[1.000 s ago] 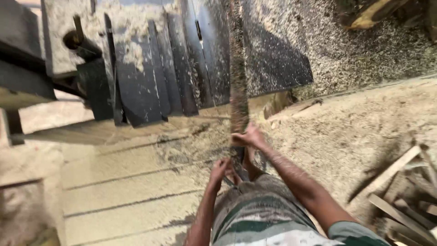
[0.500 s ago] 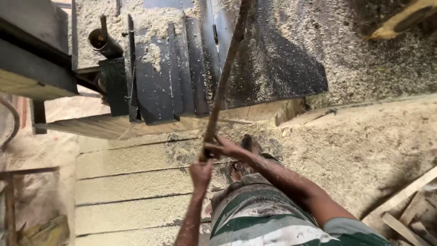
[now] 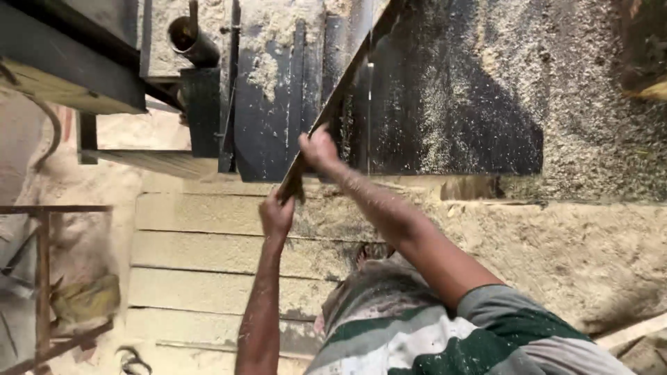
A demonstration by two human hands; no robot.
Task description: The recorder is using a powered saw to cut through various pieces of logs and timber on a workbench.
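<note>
Long wood strip (image 3: pixel 332 114) slants from near-left to far-right. Left hand (image 3: pixel 276 214) grips its near end; right hand (image 3: pixel 319 148) clasps it farther up, fingers apparently wrapped.

Left hand (image 3: pixel 276 214), right hand (image 3: pixel 318 148) gripping wooden slat (image 3: pixel 332 111).

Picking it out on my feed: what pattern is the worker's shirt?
Green, grey and white stripes on the shirt, head view.

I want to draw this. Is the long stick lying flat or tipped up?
Tipped up. The stick slants from the left hand at its low end, past the right hand, up toward the top edge, above the planks.
</note>
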